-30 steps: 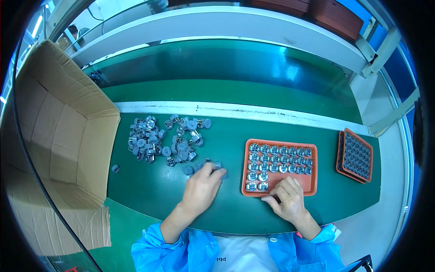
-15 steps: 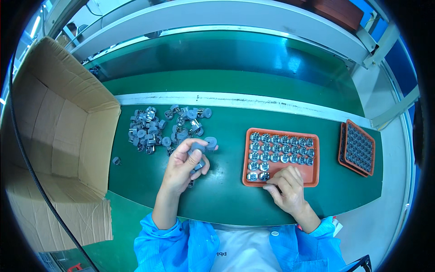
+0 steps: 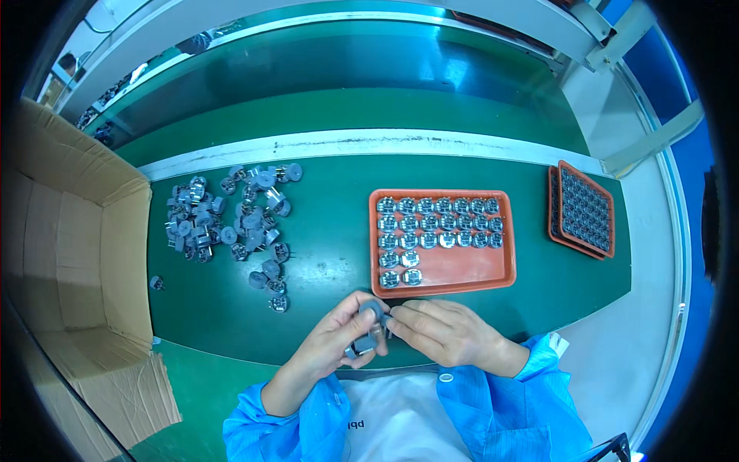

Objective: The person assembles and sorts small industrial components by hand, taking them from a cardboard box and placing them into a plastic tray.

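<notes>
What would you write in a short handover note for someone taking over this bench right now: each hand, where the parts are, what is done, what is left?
Left hand: holds small grey parts near the table's front edge.
Right hand: fingertips pinch one of those parts.
Orange tray: three full rows of seated parts, plus two short rows at its left.
Left: the tray's lower right is bare; a loose pile lies on the green mat.
Stacked trays sit to the right.

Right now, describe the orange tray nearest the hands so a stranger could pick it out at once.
On the green table, look just beyond the two hands, right of the loose pile of grey parts. The orange tray lies flat there, alone. Unlike the stacked orange trays farther right, it holds rows of shiny round parts, with its near right area bare.
</notes>
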Action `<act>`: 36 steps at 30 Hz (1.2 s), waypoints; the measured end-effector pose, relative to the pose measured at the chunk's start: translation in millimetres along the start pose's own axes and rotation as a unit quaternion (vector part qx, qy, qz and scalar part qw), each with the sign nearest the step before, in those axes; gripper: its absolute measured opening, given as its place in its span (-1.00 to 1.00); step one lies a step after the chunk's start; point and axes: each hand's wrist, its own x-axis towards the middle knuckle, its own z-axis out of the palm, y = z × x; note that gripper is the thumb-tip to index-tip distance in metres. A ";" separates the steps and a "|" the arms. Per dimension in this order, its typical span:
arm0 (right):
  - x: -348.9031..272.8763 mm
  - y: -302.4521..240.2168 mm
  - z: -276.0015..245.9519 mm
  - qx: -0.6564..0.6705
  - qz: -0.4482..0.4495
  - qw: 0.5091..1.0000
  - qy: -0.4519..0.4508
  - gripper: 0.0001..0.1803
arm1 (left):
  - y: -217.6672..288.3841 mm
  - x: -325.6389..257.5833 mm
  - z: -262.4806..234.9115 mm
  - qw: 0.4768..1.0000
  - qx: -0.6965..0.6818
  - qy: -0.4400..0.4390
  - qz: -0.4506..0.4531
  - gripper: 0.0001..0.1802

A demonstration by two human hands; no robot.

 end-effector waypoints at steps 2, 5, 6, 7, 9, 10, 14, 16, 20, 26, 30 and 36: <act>-3.0 -3.9 -0.8 0.018 0.032 0.999 -0.010 -0.68 | -5.7 -1.6 4.4 1.000 0.028 -0.006 -0.005 -0.66; -12.3 -4.7 6.0 0.104 0.087 0.990 0.029 -0.77 | -14.1 4.4 11.1 0.998 0.058 -0.014 0.005 -0.69; -14.4 -2.7 4.9 0.103 0.088 0.990 0.027 -0.77 | -16.5 6.8 13.5 0.992 0.117 0.002 0.049 -0.69; -16.9 1.6 2.3 0.114 0.121 0.985 0.041 -0.77 | -18.9 8.7 15.9 0.980 0.175 0.019 0.094 -0.68; -16.6 12.9 -4.4 0.124 0.154 0.979 0.053 -0.76 | -20.8 10.9 23.2 0.961 0.234 0.039 0.142 -0.68; -13.5 22.5 -9.1 0.115 0.188 0.973 0.075 -0.76 | -20.1 12.8 25.4 0.935 0.294 0.058 0.190 -0.69; -11.3 42.3 -8.4 -0.017 0.285 0.952 0.114 -0.82 | -14.7 18.1 22.1 0.987 0.104 0.031 0.115 -0.60; -15.3 50.9 1.1 -0.044 0.299 0.947 0.111 -0.84 | -16.9 19.7 23.4 0.993 0.019 0.006 0.116 -0.59; -15.1 55.1 9.5 -0.116 0.293 0.943 0.103 -0.86 | -14.9 19.8 20.5 0.991 -0.097 -0.005 0.091 -0.55; -6.2 54.3 11.1 -0.188 0.282 0.937 0.090 -0.81 | -23.7 20.1 21.4 0.970 0.177 0.072 0.153 -0.62; -5.2 49.2 7.6 -0.185 0.284 0.935 0.104 -0.80 | -25.4 27.3 22.8 0.762 0.533 0.134 0.342 -0.49; 2.5 7.6 -11.8 0.195 0.306 0.930 0.068 -0.82 | -23.0 27.1 16.8 0.647 0.638 0.124 0.397 -0.37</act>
